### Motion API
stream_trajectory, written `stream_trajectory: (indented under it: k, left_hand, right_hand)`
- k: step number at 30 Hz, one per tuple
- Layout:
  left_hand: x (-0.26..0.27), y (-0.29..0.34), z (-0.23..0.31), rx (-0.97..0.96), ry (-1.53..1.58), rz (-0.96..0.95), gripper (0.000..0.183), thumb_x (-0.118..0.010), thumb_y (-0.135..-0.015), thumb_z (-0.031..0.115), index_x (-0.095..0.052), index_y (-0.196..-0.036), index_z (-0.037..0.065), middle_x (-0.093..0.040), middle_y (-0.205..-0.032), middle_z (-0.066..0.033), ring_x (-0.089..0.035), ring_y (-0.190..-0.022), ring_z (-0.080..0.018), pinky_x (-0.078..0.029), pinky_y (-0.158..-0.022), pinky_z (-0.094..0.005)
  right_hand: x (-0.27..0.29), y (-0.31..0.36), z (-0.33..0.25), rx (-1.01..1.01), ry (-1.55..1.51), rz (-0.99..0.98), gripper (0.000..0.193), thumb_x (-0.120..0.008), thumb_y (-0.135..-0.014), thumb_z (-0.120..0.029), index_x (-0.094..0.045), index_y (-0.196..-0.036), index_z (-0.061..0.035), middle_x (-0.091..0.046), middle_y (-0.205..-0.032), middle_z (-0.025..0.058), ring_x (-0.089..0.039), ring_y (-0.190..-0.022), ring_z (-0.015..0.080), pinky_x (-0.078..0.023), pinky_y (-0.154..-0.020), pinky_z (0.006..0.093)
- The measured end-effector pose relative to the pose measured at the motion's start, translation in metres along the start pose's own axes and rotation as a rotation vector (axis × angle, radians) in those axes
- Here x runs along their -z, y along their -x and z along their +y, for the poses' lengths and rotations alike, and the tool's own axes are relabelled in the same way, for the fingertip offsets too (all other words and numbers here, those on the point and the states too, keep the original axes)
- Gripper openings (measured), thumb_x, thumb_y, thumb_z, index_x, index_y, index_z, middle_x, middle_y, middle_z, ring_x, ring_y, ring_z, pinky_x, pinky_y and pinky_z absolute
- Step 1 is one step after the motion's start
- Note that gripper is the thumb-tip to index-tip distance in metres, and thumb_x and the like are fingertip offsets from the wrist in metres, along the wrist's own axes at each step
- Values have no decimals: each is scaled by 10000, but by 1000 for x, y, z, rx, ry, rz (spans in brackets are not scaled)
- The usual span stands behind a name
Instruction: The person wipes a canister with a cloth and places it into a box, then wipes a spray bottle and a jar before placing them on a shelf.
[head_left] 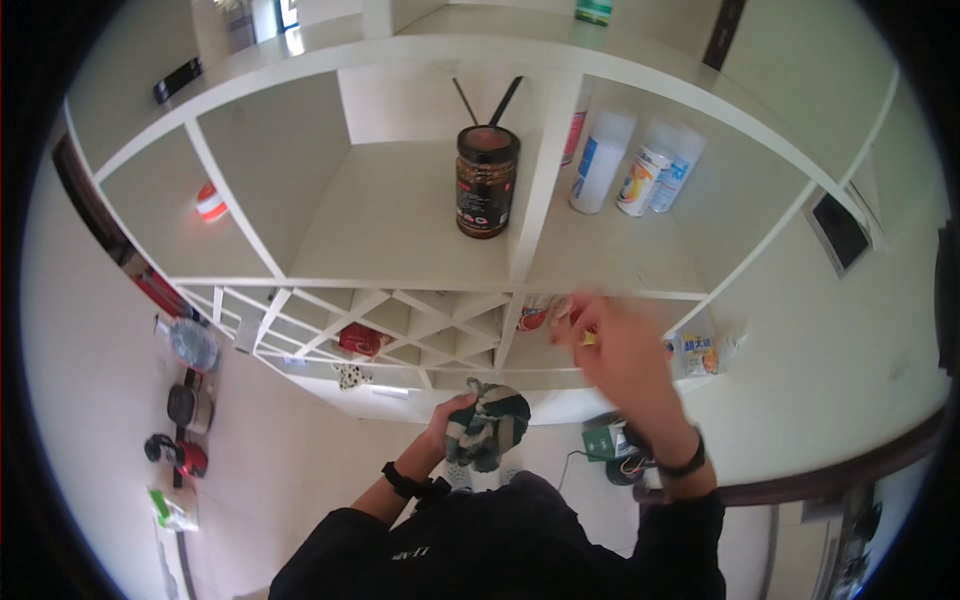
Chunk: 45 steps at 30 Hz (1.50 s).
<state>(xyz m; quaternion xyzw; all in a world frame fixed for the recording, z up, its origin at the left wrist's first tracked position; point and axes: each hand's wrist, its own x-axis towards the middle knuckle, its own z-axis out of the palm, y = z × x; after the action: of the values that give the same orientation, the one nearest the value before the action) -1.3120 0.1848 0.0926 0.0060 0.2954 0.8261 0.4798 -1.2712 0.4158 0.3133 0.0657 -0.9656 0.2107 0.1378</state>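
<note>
While left hand (447,420) grips striped cloth (490,428), right hand (612,342), blurred, fingers part-curled, at shelving (400,225); whether holding anything, cannot tell.

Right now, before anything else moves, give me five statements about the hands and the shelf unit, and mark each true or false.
1. The left hand holds a striped cloth. True.
2. The right hand is gripping the same cloth. False: it is apart from the cloth, raised at the right part of the shelf unit.
3. A dark-lidded jar stands to the left of the spray cans. True.
4. The spray cans lie on their sides. False: they stand upright.
5. A black band is on each wrist. True.
</note>
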Motion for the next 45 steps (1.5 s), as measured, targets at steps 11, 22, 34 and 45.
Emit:
stream_trajectory:
  k: [11,22,34,45]
  left_hand:
    - [-46,35,-57,-541,-115,675,583,-470,-916,468,-395,-1311,46,-560,-1188,-148,-597,-996,-265,-492,-867,-361]
    - [-44,161,-130,-285,-928,1394,482,-554,-862,413,-566,-997,-50,-615,-842,-251,-603,-809,-417,-488,-735,-450]
    - [53,361,-236,-1025,-233,1297,594,-724,-772,475,-577,-1015,-46,-639,-757,-106,-653,-648,-193,-516,-532,-302]
    - [39,545,-331,-1288,-77,1811,308,-590,-900,243,-582,-953,-60,-620,-780,-45,-523,-732,-103,-476,-655,-307]
  right_hand:
    - [-171,67,15,-104,-1347,-786,1151,-824,-690,-316,20,-1461,-183,-204,-1448,125,-259,-1348,282,-337,-1066,425]
    - [-289,115,-45,-596,-1537,-1339,375,-600,-843,-102,-461,-1187,-52,-586,-1004,94,-617,-852,214,-525,-732,330]
    - [-325,188,-273,79,-1182,-1686,560,-607,-879,-318,-431,-1289,21,-537,-1181,133,-566,-1044,226,-486,-857,352]
    - [-339,327,-519,1473,-729,-1359,1038,-854,-603,-176,-226,-1421,-57,-279,-1404,223,-351,-1285,355,-345,-1028,428]
